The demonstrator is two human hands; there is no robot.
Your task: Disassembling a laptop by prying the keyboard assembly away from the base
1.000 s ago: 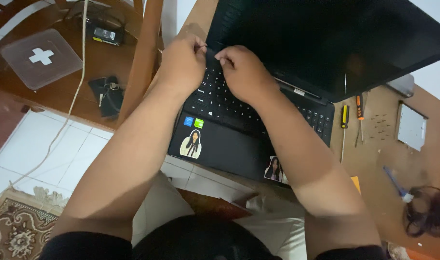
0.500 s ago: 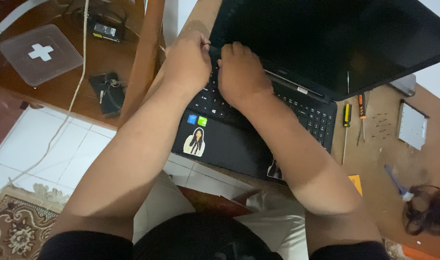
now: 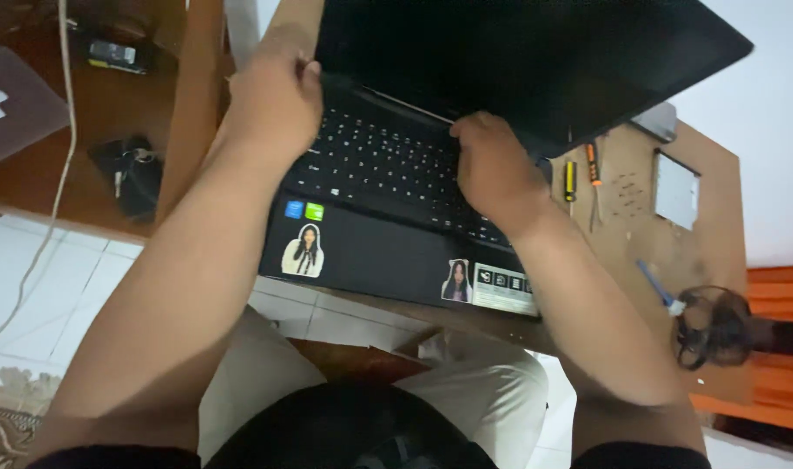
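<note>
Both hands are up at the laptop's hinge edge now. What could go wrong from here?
The laptop juts past the table edge over the lap, so pressing near the hinge could tip it. The left hand and right hand sit by the lid, which might pinch fingers. The screwdrivers nearby could get knocked off.

Head camera, looking steeply down (close), perhaps tilted

yellow screwdriver (image 3: 569, 181), orange screwdriver (image 3: 593, 163), white cable (image 3: 65, 113), blue pen (image 3: 654, 286)
</note>
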